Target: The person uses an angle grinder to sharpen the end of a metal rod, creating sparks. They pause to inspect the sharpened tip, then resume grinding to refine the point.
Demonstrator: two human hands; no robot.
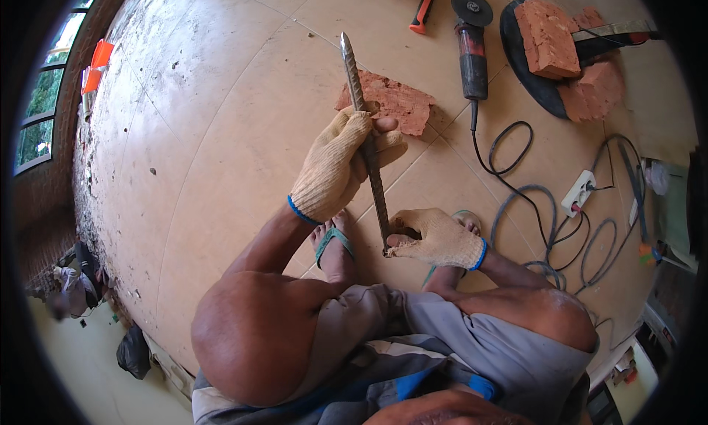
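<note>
Ribbed steel rod [377,185] held between two gloved hands, tapered point up and away from the body.
The left hand [332,163] has its fingers wrapped around the middle of the rod, while the right hand [439,237] pinches the blunt lower end between thumb and fingers. The rod slants above the tiled floor [243,152], its upper part crossing in front of a broken red brick [402,104]; an angle grinder [473,56] lies beyond, to the right. To handle it well, I'd keep this two-point hold — firm at the middle, light at the end — with fingers clear of the sharp tip.
</note>
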